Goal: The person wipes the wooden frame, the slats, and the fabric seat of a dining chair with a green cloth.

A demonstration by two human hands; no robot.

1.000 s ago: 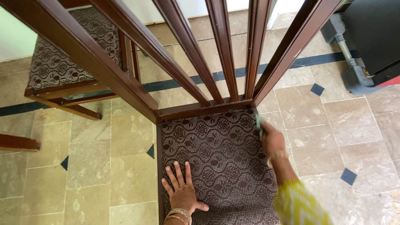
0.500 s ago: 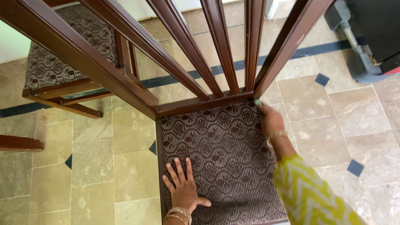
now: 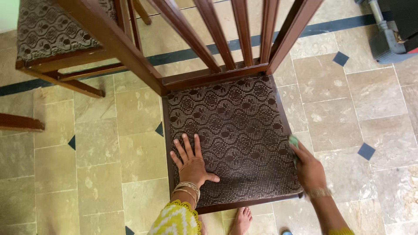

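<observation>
A dark wooden chair stands below me, its brown patterned seat cushion (image 3: 235, 130) facing up and its slatted back (image 3: 226, 39) rising toward the camera. My left hand (image 3: 190, 159) lies flat on the cushion's front left part, fingers spread, bangles on the wrist. My right hand (image 3: 308, 166) is at the seat's right edge near the front corner, closed on a small green cloth (image 3: 294, 142) pressed against the chair's side rail.
A second chair with the same patterned cushion (image 3: 48, 30) stands at the upper left. Beige tiled floor with dark diamond insets (image 3: 366, 151) surrounds the chair. A dark grey object (image 3: 392, 39) sits at the upper right. My bare foot (image 3: 242, 219) shows below the seat.
My right hand with the green cloth has slid from the seat's back right corner down along the right edge to the front. The view has shifted, and my left hand stays flat on the cushion.
</observation>
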